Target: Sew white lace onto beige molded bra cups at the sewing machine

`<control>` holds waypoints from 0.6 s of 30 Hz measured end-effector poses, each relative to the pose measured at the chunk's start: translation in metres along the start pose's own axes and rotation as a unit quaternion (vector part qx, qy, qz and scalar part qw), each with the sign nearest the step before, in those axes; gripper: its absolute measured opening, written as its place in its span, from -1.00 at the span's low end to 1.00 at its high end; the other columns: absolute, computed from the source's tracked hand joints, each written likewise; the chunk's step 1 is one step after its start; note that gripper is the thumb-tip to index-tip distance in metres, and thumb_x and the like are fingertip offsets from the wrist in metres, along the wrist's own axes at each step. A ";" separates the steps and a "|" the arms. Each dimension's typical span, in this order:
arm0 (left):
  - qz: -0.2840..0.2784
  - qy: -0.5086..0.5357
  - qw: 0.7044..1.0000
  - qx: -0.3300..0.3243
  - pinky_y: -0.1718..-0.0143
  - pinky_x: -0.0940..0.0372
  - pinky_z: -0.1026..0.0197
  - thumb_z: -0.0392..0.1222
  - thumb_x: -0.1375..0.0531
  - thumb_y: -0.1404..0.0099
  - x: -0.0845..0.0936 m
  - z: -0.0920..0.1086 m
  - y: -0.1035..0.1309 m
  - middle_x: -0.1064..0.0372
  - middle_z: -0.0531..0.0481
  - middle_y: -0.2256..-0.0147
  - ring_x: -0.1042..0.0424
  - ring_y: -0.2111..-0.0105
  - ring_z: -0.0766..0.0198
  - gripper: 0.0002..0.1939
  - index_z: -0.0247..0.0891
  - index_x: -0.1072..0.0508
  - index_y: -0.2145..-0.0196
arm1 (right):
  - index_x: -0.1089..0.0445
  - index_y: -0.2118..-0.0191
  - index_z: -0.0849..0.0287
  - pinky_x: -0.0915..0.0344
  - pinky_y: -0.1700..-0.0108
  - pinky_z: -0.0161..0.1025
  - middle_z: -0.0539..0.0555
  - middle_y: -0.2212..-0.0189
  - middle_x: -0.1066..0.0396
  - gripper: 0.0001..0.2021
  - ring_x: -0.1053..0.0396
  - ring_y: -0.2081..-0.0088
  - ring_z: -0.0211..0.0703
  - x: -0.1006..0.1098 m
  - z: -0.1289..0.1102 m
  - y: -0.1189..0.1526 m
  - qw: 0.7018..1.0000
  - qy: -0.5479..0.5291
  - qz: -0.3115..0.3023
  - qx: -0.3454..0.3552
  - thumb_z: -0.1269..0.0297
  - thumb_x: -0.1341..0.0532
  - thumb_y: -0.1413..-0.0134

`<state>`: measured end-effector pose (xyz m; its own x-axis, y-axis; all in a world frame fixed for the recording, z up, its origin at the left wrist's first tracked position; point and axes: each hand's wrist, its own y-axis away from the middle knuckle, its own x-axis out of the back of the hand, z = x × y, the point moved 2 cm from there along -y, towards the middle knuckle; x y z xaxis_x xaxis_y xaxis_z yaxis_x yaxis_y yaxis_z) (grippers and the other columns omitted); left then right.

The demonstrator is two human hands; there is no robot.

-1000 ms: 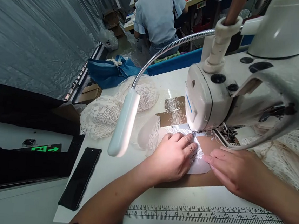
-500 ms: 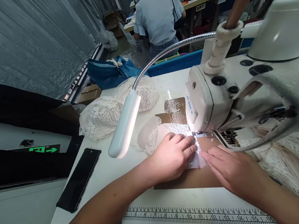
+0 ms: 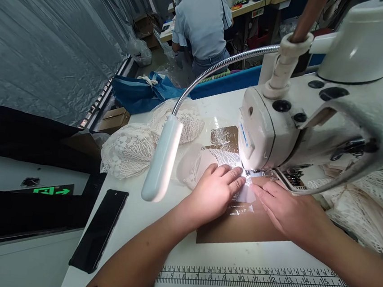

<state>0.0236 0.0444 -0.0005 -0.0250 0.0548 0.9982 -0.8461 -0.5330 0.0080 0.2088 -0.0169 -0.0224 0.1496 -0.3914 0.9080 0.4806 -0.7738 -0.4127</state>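
White lace fabric (image 3: 222, 157) lies under the head of a white sewing machine (image 3: 256, 131), lit by a bright spot at the needle area. Flat on the lace, just left of the needle area, rests my left hand (image 3: 216, 191), its fingers slightly spread. On the right, my right hand (image 3: 278, 206) touches the fabric edge with its fingertips, the fingers held together; whether it pinches the edge is hard to see. A brown sheet (image 3: 244, 230) is beneath both hands.
A lamp (image 3: 163, 159) on a bent metal neck hangs over the table's left part. Lace cups (image 3: 128, 151) lie behind it, a black phone (image 3: 99, 231) at the left edge. A printed ruler (image 3: 249, 277) runs along the front. Another person (image 3: 203, 23) sits beyond the table.
Both hands have shifted slightly left and away from me with the lace. More of the brown sheet and its clear tape shows below my left hand.
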 end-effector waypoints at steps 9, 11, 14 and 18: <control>0.036 0.008 0.999 0.031 0.01 -0.22 -0.05 -0.34 -0.05 -0.32 -0.007 -0.015 -0.004 -0.39 -0.24 -0.04 -0.28 -0.05 -0.04 -0.59 -0.28 -0.38 -0.11 | -0.46 -0.02 0.08 -0.08 0.44 -0.22 0.11 0.33 -0.52 -0.67 -0.39 0.40 -0.14 -0.006 0.002 -0.005 0.997 -0.022 -0.046 -0.057 0.36 -0.05 -0.24; 0.049 0.016 0.998 0.037 -0.03 -0.21 -0.07 -0.33 -0.04 -0.32 -0.010 -0.018 -0.004 -0.38 -0.22 -0.05 -0.29 -0.06 -0.02 -0.59 -0.25 -0.38 -0.11 | -0.45 -0.05 0.08 -0.10 0.46 -0.24 0.11 0.32 -0.53 -0.66 -0.41 0.41 -0.15 -0.007 0.003 -0.003 0.997 -0.033 -0.037 -0.064 0.33 -0.05 -0.26; 0.069 0.028 0.996 0.048 -0.07 -0.20 -0.08 -0.34 -0.03 -0.32 -0.013 -0.021 -0.002 -0.37 -0.24 -0.06 -0.27 -0.09 -0.02 -0.59 -0.28 -0.39 -0.09 | -0.44 -0.09 0.09 -0.12 0.49 -0.23 0.09 0.33 -0.53 -0.64 -0.39 0.46 -0.16 -0.007 0.005 -0.001 0.997 -0.043 -0.035 -0.062 0.33 -0.04 -0.26; 0.090 0.039 0.993 0.065 -0.10 -0.19 -0.10 -0.23 -0.03 -0.35 -0.012 -0.022 0.000 -0.31 -0.27 -0.13 -0.25 -0.12 -0.05 -0.59 -0.34 -0.36 -0.11 | -0.42 -0.09 0.13 -0.20 0.45 -0.24 0.10 0.28 -0.54 -0.63 -0.40 0.43 -0.17 0.005 0.011 0.000 0.995 -0.081 -0.047 -0.039 0.38 -0.01 -0.26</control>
<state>0.0119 0.0622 -0.0133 -0.2156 0.0107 0.9764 -0.7485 -0.6440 -0.1582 0.2193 -0.0131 -0.0167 0.2486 -0.2352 0.9396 0.4311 -0.8418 -0.3247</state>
